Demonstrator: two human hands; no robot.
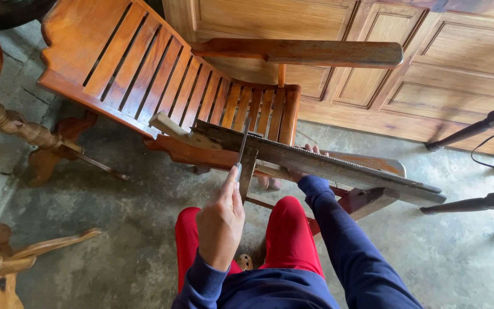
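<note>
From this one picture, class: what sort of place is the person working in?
Probably a woodworking or furniture workshop. A slatted wooden chair stands on a bare concrete floor, panelled wooden doors lean behind, and the left hand works a file along a saw blade.

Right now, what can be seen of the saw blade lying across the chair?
The saw blade is a long grey metal strip, teeth up, clamped between wooden battens and resting across the wooden chair's armrest. The left hand holds a slim file against the teeth; the right hand's fingers grip behind it.
</note>
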